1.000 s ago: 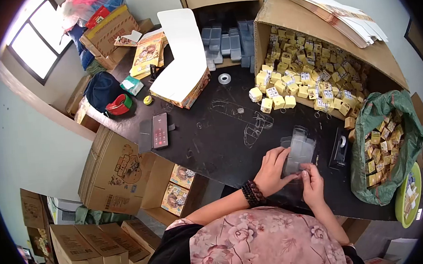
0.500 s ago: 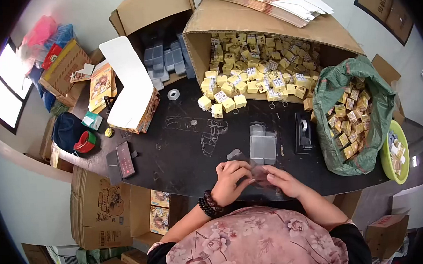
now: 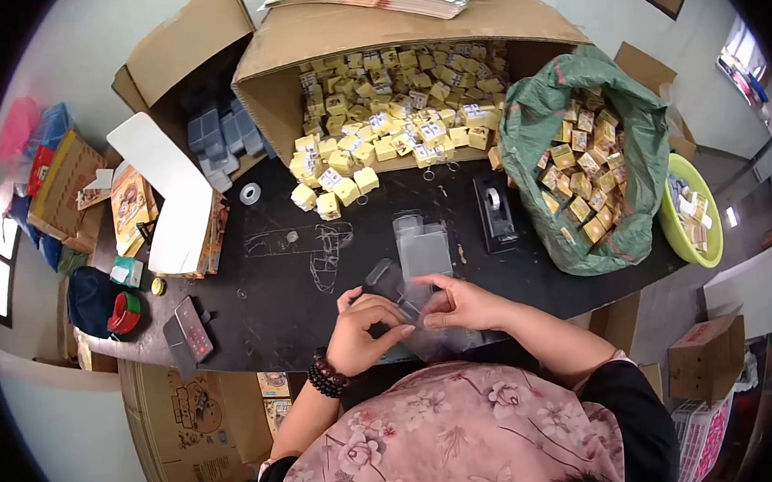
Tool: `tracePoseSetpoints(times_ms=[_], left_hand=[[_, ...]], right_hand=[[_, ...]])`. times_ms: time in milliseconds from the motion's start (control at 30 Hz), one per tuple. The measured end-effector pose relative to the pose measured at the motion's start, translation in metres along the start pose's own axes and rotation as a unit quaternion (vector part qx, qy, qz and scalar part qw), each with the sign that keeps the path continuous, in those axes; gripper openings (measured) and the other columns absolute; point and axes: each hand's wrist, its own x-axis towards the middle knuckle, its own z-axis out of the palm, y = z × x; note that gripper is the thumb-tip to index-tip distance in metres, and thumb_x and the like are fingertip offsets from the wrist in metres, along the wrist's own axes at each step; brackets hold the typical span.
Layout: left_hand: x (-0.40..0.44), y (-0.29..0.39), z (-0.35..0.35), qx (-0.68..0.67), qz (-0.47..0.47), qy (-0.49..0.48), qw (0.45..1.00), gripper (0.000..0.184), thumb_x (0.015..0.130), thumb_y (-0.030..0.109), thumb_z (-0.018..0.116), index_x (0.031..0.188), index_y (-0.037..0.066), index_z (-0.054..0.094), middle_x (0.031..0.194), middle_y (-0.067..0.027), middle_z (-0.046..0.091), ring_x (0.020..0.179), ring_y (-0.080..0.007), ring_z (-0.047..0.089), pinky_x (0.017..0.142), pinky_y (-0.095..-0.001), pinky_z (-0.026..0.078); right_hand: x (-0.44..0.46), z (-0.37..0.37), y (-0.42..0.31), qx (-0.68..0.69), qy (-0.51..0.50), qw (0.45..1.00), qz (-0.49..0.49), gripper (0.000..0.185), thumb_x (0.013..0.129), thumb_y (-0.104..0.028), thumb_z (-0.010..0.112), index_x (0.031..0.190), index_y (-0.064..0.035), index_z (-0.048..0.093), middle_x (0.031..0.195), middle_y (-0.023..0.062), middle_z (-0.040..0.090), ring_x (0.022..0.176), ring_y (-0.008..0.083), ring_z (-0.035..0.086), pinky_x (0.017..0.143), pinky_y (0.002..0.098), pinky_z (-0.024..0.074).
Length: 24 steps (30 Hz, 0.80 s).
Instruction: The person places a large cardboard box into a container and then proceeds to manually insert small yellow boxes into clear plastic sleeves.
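Near the table's front edge, my left hand [image 3: 367, 332] pinches a clear plastic piece, possibly an unfolded box [image 3: 390, 282], thumb and fingertips closed at its edge. My right hand [image 3: 469, 305] grips the same piece from the other side, with the thumb and index finger curled around an edge. The piece is see-through, with a tabbed end pointing up and left and the rest hanging below my fingers; its exact shape is hard to make out. Just beyond my hands lies a flat clear plastic box blank [image 3: 426, 254] on the dark table [image 3: 294, 326].
A large cardboard box [image 3: 266, 94] of small yellow boxes [image 3: 379, 122] stands at the back. On the right are a black tape dispenser [image 3: 496, 217], a green sack [image 3: 531, 161] of small boxes and a green basin [image 3: 712, 230]. A phone [image 3: 193, 330] lies left.
The view has turned, so the table's contents sit further left. My fingers have shifted on the clear plastic, the right index finger now reaching over it, and its tabbed end stands out more.
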Motion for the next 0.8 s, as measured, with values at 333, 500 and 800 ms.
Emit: tracePoseSetpoints(times_ms=[333,500,800], left_hand=[[0.022,-0.065,-0.05,-0.07,-0.055,0.132,0.987,0.021,0.079,0.006,0.074,0.07,0.005,0.055,0.074,-0.0065,0.064,0.071,-0.0201,0.058,0.075,-0.0332,0.043],[0.008,-0.083,-0.023,0.026,-0.152,0.101,0.983,0.021,0.079,0.008,0.078,0.068,0.0,0.063,0.063,-0.0035,0.064,0.058,-0.0107,0.057,0.058,-0.0272,0.046],[-0.046,-0.091,0.027,-0.193,-0.25,0.099,0.944,0.016,0.086,0.004,0.074,0.074,0.0,0.062,0.072,-0.0027,0.068,0.065,-0.0054,0.058,0.062,-0.0206,0.046]], right_hand=[[-0.01,-0.024,0.03,-0.014,0.281,0.957,-0.074,0.032,0.094,-0.009,0.064,0.124,0.0008,0.057,0.111,0.0068,0.059,0.095,0.0101,0.058,0.083,0.0242,0.0491],[-0.078,-0.08,-0.034,-0.359,0.567,0.685,-0.283,0.014,0.088,0.004,0.06,0.1,-0.0005,0.064,0.089,0.0105,0.063,0.077,0.0195,0.061,0.071,0.028,0.0488],[-0.115,-0.248,0.043,-0.588,0.499,0.631,0.087,0.048,0.075,-0.023,0.077,0.115,-0.0023,0.059,0.114,0.0197,0.06,0.112,0.0365,0.055,0.093,0.0479,0.0454]])
